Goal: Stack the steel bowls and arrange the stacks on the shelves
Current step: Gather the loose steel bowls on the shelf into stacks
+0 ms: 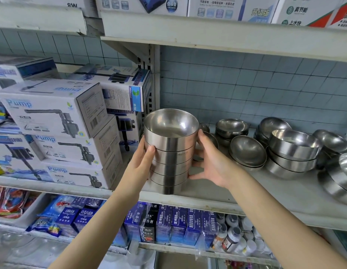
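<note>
Head view | tall upright stack of nested brushed-steel bowls (169, 152) stood, axis vertical, at near-left end of white shelf (265, 193) | left hand (143, 162) and right hand (209, 162) clasped its opposite walls, equally close | loose shallow steel bowls (292, 150) lay right, nearer right hand

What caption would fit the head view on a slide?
The left hand and right hand hold a stack of steel bowls at the shelf, pump boxes at left, other bowls at right.
</note>
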Demonstrator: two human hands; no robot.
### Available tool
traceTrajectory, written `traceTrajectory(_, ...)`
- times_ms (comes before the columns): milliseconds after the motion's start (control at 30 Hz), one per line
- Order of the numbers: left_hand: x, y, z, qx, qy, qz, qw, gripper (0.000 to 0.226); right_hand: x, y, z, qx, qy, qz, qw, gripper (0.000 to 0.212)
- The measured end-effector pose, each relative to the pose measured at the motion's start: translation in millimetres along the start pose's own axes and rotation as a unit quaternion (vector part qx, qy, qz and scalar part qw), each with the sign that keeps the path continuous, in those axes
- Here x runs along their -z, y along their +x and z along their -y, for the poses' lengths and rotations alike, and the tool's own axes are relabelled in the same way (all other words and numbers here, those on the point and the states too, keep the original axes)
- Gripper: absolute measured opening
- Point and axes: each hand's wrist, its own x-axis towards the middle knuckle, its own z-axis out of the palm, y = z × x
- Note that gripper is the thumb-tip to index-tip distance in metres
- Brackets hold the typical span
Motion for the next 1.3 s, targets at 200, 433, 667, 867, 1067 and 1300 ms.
traceTrajectory(200,1.7,1.2,3.8,0.008,0.005,0.008,1.000,0.071,4.8,-1.4,-2.9,0.004,0.008,0.002,1.000,0.070)
traceTrajectory(433,15.8,-25.8,30.3,-0.022,0.079,-0.078,0.994,0.030,22.2,-5.4,-5.2,0.051,-0.027,0.002,0.998,0.081)
traceTrajectory(667,-11.8,-62.6,23.2,-0.106,0.243,0.033,0.964,0.023,59.4,-28.9,-4.0,0.133,-0.233,0.002,0.963,0.049)
traceTrajectory(867,-94.5,-60.9,19.7,-0.166,0.371,0.069,0.911,0.047,138.2,-72.6,5.2,0.168,-0.469,-0.030,0.867,0.063)
traceTrajectory(1067,-203.1,-29.0,25.1,-0.161,0.397,0.094,0.899,0.072,248.1,-123.1,30.0,0.180,-0.572,-0.105,0.793,0.072)
traceTrajectory(1300,-295.1,13.6,50.6,-0.061,0.360,0.118,0.923,0.088,326.8,-126.1,49.0,0.117,-0.557,-0.121,0.813,0.088)
